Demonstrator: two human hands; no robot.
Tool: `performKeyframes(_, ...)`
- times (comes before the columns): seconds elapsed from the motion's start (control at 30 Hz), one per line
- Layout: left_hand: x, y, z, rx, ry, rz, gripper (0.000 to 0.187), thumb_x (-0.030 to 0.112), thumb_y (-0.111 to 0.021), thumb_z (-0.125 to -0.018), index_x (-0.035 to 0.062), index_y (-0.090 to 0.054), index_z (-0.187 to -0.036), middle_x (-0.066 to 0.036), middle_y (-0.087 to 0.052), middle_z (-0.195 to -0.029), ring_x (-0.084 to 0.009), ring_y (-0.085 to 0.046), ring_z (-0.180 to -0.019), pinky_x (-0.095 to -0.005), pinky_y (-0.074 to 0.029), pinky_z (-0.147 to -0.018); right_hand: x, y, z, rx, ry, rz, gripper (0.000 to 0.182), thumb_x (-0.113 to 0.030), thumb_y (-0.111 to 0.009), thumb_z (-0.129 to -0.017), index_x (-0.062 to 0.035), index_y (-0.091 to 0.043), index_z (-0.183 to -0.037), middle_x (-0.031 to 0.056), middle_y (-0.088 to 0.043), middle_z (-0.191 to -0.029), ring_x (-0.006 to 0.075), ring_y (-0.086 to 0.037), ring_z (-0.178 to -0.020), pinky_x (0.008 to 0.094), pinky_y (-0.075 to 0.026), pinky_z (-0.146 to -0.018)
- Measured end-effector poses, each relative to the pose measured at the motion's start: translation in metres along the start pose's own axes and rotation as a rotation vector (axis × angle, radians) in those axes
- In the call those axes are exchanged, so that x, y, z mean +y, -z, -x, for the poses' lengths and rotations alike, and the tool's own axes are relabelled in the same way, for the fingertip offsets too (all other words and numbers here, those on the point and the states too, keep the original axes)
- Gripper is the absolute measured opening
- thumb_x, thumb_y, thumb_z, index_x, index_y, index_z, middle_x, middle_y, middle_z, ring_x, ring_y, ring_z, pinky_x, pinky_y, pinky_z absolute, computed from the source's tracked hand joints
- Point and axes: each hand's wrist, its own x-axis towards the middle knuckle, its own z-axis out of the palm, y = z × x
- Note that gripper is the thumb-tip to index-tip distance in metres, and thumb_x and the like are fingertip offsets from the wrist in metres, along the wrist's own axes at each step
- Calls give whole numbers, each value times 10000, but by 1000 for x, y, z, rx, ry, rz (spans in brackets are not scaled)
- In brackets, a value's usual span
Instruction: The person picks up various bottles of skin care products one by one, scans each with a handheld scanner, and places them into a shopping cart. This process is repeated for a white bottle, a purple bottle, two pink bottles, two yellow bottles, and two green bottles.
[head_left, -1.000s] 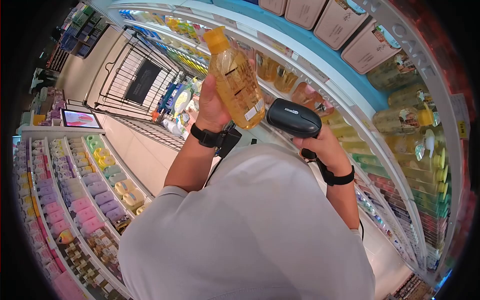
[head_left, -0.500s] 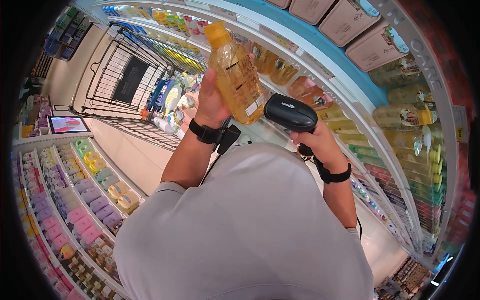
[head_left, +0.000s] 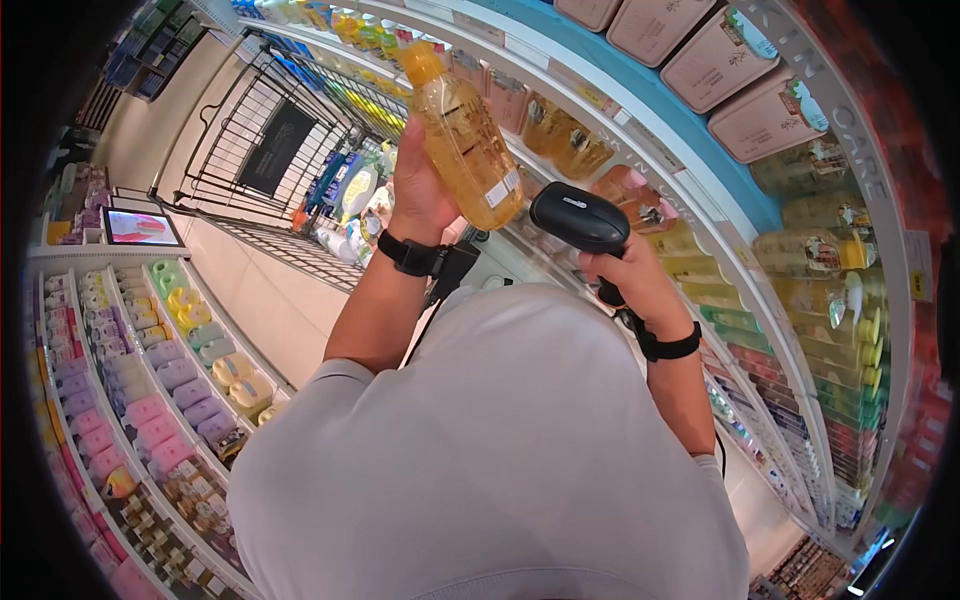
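Note:
My left hand point(head_left: 424, 192) is wrapped round a clear bottle of amber liquid point(head_left: 462, 138) with a yellow cap, held up and tilted. A white barcode label point(head_left: 502, 188) near the bottle's base faces the scanner. In my right hand point(head_left: 640, 280) is the handle of a black handheld barcode scanner point(head_left: 580, 217). Its head points left toward the lower part of the bottle, with a small gap between them. Black bands with straps circle both wrists, and a dark box sits on the left one. The far-side fingers of my left hand are mostly hidden behind the bottle.
A black wire shopping cart point(head_left: 290, 170) holding several packaged goods point(head_left: 355, 195) stands ahead to the left. Shelves of bottles point(head_left: 690, 265) run along the right, with pink packs point(head_left: 740, 80) above. Another shelf unit point(head_left: 165, 390) and a small screen point(head_left: 142, 228) are at left.
The bottle and scanner have shifted slightly left and up in view. The barcode scanner's head has tilted a little. Both hands keep their grip, and the surroundings have shifted slightly with the camera.

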Motion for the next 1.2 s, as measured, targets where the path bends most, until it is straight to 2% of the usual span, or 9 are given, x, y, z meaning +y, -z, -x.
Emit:
performKeyframes(0.1, 14, 35, -12, 95, -32, 71, 711, 579, -568, -892, 103, -414, -1397, -169, -527, -1312, -289, -577, -1136, -466, -514, -920, 17, 10, -1, 9, -87, -27, 243, -159, -695, -805, -58, -638, -1019, -32, -585, -791, 61, -515, -694, 236, -406, -607)
performKeyframes(0.17, 22, 59, -18, 339, -122, 10, 564, 513, -561, -929, 69, -499, -1271, -108, -597, -1149, -261, -604, -1042, -443, -512, -892, 28, 15, 2, 40, -18, -111, 237, -151, -690, -806, -44, -635, -1010, -23, -586, -773, 68, -513, -678, 241, -398, -609)
performKeyframes(0.3, 11, 142, -13, 651, -177, -150, 501, 465, -594, -934, 60, -526, -1220, -89, -610, -1080, -261, -614, -990, -421, -513, -874, 51, 24, 15, 150, -105, -138, 200, -163, -686, -810, -33, -623, -948, -5, -593, -754, 85, -532, -672, 244, -409, -629)
performKeyframes(0.43, -25, 199, 5, 819, 9, -209, 494, 365, -690, -897, 15, -542, -1214, -100, -625, -1069, -252, -638, -935, -403, -532, -824, 65, 31, 25, 217, -173, -77, 212, -167, -668, -825, -3, -620, -949, 43, -621, -788, 133, -590, -695, 273, -482, -674)
performKeyframes(0.57, -63, 233, 8, 996, 124, -300, 526, 289, -755, -852, -24, -549, -1221, -115, -625, -1093, -244, -648, -906, -391, -542, -788, 72, 30, 29, 270, -175, -119, 239, -203, -689, -809, -27, -613, -950, 7, -596, -745, 100, -549, -679, 256, -426, -644)
performKeyframes(0.9, -86, 256, -37, 1105, 116, -605, 830, 319, -821, -734, -146, -423, -1295, -209, -554, -1249, -291, -583, -1063, -390, -485, -904, 82, 32, 37, 284, -192, -123, 215, -163, -656, -837, 6, -605, -961, 54, -617, -806, 139, -586, -718, 281, -482, -707)
performKeyframes(0.97, -100, 304, -46, 1197, 300, -880, 890, 382, -812, -726, -165, -405, -1299, -224, -544, -1268, -293, -581, -1079, -371, -483, -913, 83, 31, 40, 294, -201, -139, 218, -165, -655, -837, 6, -605, -962, 55, -617, -804, 139, -585, -718, 280, -480, -705)
performKeyframes(1.1, -111, 318, -50, 1206, 384, -1165, 704, 309, -792, -768, -119, -499, -1244, -173, -616, -1117, -273, -647, -902, -394, -527, -792, 85, 30, 45, 343, -214, -131, 214, -170, -646, -839, 9, -610, -950, 58, -617, -799, 140, -584, -713, 275, -472, -699)
performKeyframes(1.2, -95, 238, -39, 961, 640, -776, 545, 345, -693, -860, 16, -524, -1260, -173, -609, -1157, -348, -625, -965, -503, -503, -815, 94, 31, 48, 387, -215, -165, 249, -183, -673, -819, 9, -617, -967, 48, -619, -779, 128, -582, -695, 269, -461, -671)
